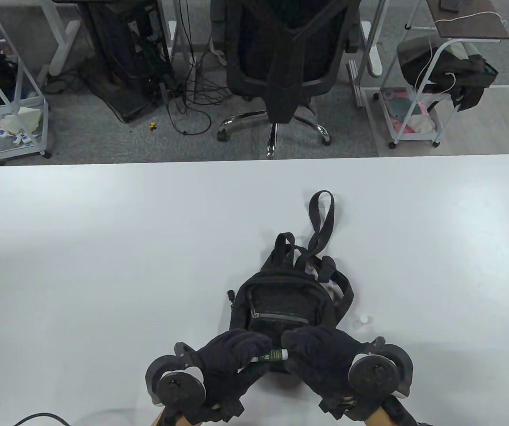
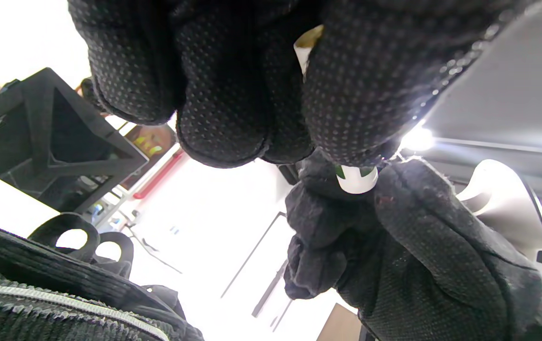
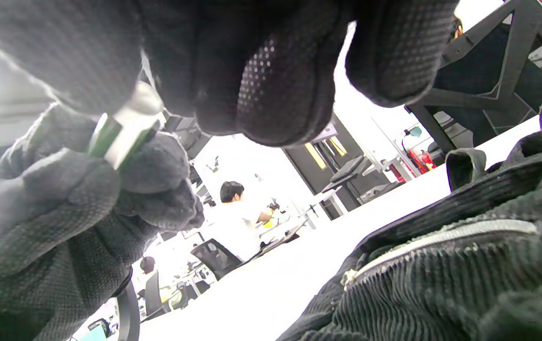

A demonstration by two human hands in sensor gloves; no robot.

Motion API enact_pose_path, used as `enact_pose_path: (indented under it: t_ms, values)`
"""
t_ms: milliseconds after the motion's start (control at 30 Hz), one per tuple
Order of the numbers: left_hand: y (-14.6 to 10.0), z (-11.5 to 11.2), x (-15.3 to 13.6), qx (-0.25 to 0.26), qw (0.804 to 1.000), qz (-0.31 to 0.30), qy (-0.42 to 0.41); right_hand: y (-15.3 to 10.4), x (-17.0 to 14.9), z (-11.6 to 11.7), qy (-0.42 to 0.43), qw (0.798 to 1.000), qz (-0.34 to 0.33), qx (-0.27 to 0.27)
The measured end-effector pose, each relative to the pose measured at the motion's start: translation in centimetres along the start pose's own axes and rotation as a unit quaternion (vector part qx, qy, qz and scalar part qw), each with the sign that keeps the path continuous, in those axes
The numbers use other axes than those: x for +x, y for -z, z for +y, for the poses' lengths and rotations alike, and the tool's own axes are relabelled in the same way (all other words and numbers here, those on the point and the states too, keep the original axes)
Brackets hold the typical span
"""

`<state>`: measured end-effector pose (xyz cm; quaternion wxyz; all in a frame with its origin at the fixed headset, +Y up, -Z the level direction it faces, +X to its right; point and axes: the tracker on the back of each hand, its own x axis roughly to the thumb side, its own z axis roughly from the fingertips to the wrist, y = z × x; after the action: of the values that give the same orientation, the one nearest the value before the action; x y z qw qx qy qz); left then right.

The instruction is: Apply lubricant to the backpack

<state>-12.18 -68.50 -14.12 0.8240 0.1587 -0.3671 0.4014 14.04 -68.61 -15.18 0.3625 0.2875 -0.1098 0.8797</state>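
Over corduroy backpack (image 1: 281, 306), knit-gloved left hand (image 1: 230, 359), right hand (image 1: 321, 359), slim green tube (image 1: 272, 356)

Black office chair (image 1: 287, 57) and white carts (image 1: 8, 111) beyond the table (image 1: 103, 248).

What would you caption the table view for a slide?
Both hands, left hand and right hand, hold a lubricant tube over a black backpack.

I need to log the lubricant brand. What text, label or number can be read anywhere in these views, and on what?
No text is legible.
Lubricant tube, held between left hand and right hand: green label with pale print, too small to read.
Backpack: no readable label shows.
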Motion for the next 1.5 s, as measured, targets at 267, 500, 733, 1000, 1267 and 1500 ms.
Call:
enact_pose_path:
  t_ms: [267, 500, 733, 1000, 1267, 1500]
  values:
    - [0.06, -0.05, -0.07, -0.004, 1.000, 0.001, 0.001, 0.09, 0.23, 0.25, -0.012, 1.000, -0.003, 0.004]
    - [0.07, 0.11, -0.07, -0.001, 1.000, -0.001, -0.002, 0.16, -0.04, 0.29, -0.010, 1.000, 0.004, 0.006]
    - [0.08, 0.12, -0.11, -0.003, 1.000, 0.001, -0.001, 0.16, 0.12, 0.41, -0.014, 1.000, 0.000, 0.014]
    - [0.03, 0.00, -0.11, -0.003, 1.000, 0.004, 0.002, 0.00, 0.08, 0.34, -0.017, 1.000, 0.001, 0.005]
    - [0.02, 0.04, -0.11, -0.002, 1.000, 0.003, 0.000, 0.04, -0.16, 0.39, -0.004, 1.000, 0.003, 0.011]
    - [-0.09, 0.15, 0.05, 0.001, 1.000, -0.002, 0.003, -0.13, 0.27, 0.24, -0.019, 1.000, -0.006, -0.003]
